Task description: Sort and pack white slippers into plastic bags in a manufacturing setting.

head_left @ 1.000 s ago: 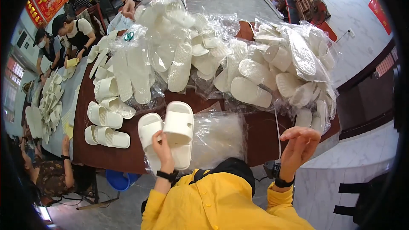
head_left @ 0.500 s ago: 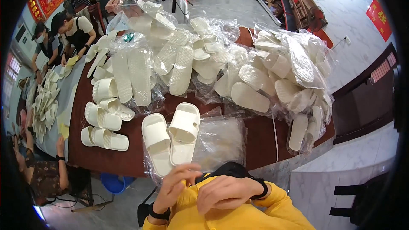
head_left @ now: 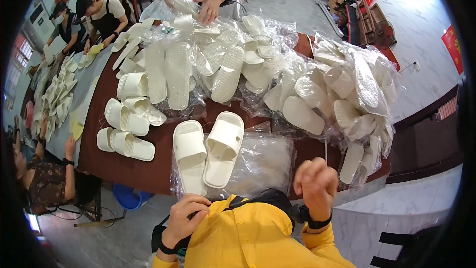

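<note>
A pair of white slide slippers (head_left: 223,156) lies side by side near the table's front edge, toes away from me, on a stack of clear plastic bags (head_left: 267,161). My left hand (head_left: 184,220) is just below the slippers' heels, in front of my yellow shirt. Its fingers are loosely bent, thumb apart, with nothing seen in them. My right hand (head_left: 316,186) is raised at the table edge, right of the bags. Its fingers are curled in and slightly blurred, and nothing shows in them.
Bagged white slippers (head_left: 302,114) pile along the far side of the brown table (head_left: 124,164). Loose slippers (head_left: 126,144) lie at left. Opposite, a person handles a plastic bag (head_left: 173,0). Others work at a grey table (head_left: 82,104). A blue bucket (head_left: 130,196) stands below.
My hands have parted: the right has swung up and right to the table edge, the left has moved slightly left and down. The person opposite has reached to the slipper pile.
</note>
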Demonstrator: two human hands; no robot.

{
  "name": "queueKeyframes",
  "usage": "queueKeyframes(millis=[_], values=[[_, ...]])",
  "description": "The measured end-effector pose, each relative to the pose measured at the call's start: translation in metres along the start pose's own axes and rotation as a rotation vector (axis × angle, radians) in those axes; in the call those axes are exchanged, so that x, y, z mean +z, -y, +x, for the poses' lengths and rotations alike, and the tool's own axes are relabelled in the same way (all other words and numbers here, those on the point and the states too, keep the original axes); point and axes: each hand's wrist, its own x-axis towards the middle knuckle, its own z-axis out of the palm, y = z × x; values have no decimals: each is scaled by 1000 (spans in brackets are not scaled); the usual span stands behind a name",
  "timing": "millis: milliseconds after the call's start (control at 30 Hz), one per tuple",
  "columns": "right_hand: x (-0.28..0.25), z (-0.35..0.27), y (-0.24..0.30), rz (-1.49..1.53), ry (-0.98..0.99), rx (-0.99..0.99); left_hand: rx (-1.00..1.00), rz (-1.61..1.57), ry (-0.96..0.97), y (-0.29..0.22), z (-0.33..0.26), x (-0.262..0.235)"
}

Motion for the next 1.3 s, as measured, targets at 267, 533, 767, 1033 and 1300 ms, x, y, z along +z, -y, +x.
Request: queueKeyframes(millis=[267, 533, 767, 1033, 1300], values=[[-24, 2, -110, -687, 315, 531, 5, 198, -43, 43, -31, -1], [-33, -25, -203, -1075, 573, 391, -29, 217, -47, 92, -30, 9], [-4, -12, -212, -1371, 744, 469, -51, 281, -151, 125, -5, 10], [-19, -33, -218, -1389, 667, -107, -117, 364, -263, 148, 6, 12], [-69, 43, -213, -1135, 267, 174, -66, 437, -365, 156, 37, 39]])
